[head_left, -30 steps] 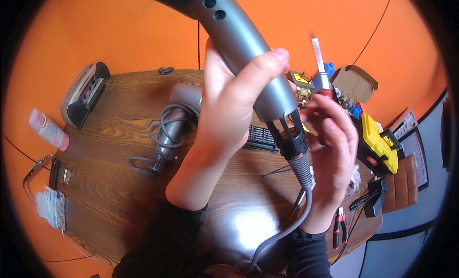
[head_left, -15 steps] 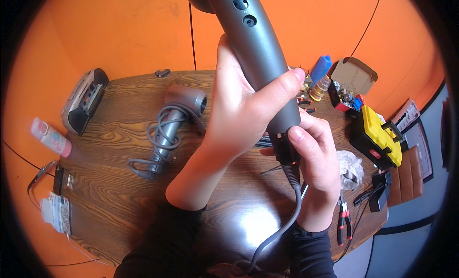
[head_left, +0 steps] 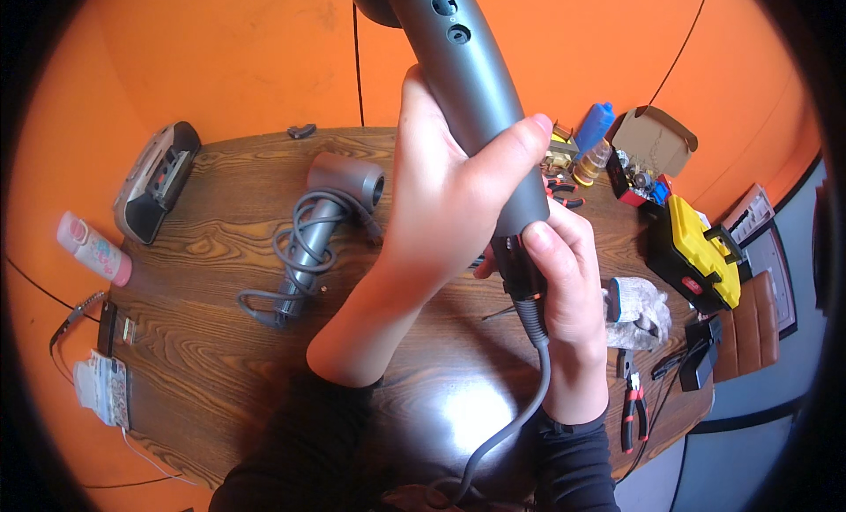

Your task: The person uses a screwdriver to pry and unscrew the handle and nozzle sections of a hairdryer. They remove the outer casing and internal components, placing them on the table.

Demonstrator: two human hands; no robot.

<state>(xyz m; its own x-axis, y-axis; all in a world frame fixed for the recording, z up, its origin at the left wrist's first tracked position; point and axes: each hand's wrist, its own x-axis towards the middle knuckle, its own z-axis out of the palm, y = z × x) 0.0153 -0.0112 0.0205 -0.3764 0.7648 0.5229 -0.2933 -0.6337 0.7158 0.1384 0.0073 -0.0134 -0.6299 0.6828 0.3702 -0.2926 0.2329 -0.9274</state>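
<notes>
A dark grey hair dryer (head_left: 476,80) is held up tilted over the table, its head cut off by the top edge of the view. My left hand (head_left: 449,177) is closed round the handle, thumb across the front, below two round openings. At the handle's lower end, a glossy black inner part (head_left: 518,270) sticks out of the grey sleeve. The fingers of my right hand (head_left: 568,270) close on that end, thumb at the sleeve's rim; some fingertips are hidden behind. A grey cord (head_left: 539,380) runs from the black part down toward me.
Left of my forearm lies a second hair dryer (head_left: 310,239), its cord wrapped round it. Pliers (head_left: 633,411), a grey glove (head_left: 639,314), a yellow-black toolbox (head_left: 696,252) and an open cardboard box (head_left: 652,142) are at right. A pink-capped bottle (head_left: 92,248) and a speaker-like device (head_left: 159,181) stand left.
My right hand and the black lower part have shifted slightly left and up. More of the black part shows below the sleeve. My left hand keeps its hold on the handle.
</notes>
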